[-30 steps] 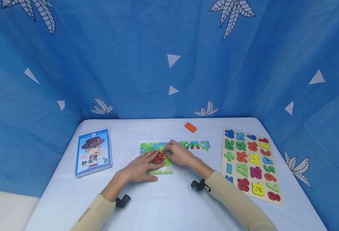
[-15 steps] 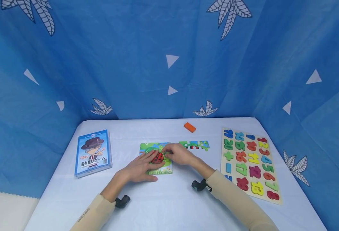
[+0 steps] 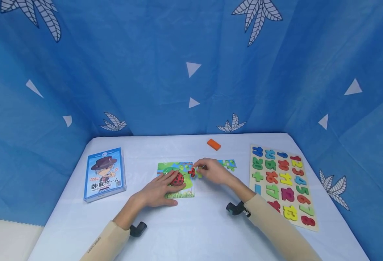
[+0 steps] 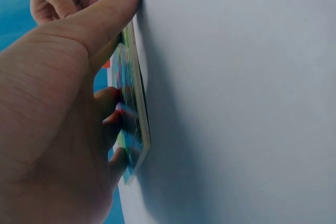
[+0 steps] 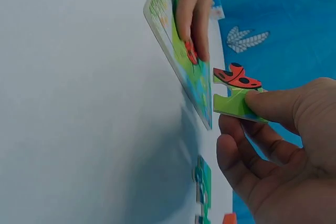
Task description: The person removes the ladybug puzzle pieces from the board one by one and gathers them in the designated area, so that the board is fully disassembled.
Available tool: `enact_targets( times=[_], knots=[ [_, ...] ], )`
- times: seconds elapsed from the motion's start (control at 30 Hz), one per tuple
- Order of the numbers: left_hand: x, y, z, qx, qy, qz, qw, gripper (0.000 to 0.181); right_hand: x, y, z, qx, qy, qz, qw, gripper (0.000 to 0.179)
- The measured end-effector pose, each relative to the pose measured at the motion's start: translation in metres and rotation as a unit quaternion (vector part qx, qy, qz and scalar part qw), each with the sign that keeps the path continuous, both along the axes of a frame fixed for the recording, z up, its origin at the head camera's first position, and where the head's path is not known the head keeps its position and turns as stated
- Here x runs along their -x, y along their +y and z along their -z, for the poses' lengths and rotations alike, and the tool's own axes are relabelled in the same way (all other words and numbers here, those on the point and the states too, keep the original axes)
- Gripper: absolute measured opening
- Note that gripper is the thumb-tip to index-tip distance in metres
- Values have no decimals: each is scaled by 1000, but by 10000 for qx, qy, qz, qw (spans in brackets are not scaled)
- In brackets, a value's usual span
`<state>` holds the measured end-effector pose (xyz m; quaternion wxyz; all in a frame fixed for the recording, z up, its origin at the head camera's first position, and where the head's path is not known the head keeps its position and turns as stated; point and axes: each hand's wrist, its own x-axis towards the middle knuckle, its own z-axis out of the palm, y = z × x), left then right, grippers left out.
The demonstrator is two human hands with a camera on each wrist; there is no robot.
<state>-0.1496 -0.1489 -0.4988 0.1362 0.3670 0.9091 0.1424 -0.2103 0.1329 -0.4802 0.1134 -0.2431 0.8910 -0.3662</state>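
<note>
My left hand (image 3: 157, 189) rests on a small picture puzzle board (image 3: 187, 193) in the middle of the table, its fingers laid over a printed ladybug (image 3: 177, 179). In the left wrist view the thumb (image 4: 107, 17) stretches along the board's near edge. At the board's right side, my right hand (image 3: 213, 171) pinches a jigsaw piece (image 5: 233, 106) between thumb and fingers. That piece is green with a red, black-spotted part and sits apart from the board in the right wrist view. Loose jigsaw pieces (image 3: 230, 164) lie just beyond the right hand, some hidden behind it.
A blue game box (image 3: 104, 172) stands at the left of the table. On the right lies a wooden number board (image 3: 284, 185) with coloured digits. An orange block (image 3: 213, 144) sits near the back edge. Blue curtains (image 3: 145, 72) surround the table's back and sides.
My right hand has drawn back to the right from the board, and the red and green jigsaw piece now shows in its fingers. The left hand stays on the board.
</note>
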Motion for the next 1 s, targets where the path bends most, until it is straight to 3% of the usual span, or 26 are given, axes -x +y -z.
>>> enact_targets(
  times=[0.77, 1.0],
  knots=[
    [0, -2, 2, -155, 23, 36, 9999, 64, -1, 84, -17, -448, -123, 749, 9961, 22],
    [0, -1, 2, -181, 9, -2, 9998, 64, 0, 101, -15, -851, -136, 634, 9943, 21]
  ],
)
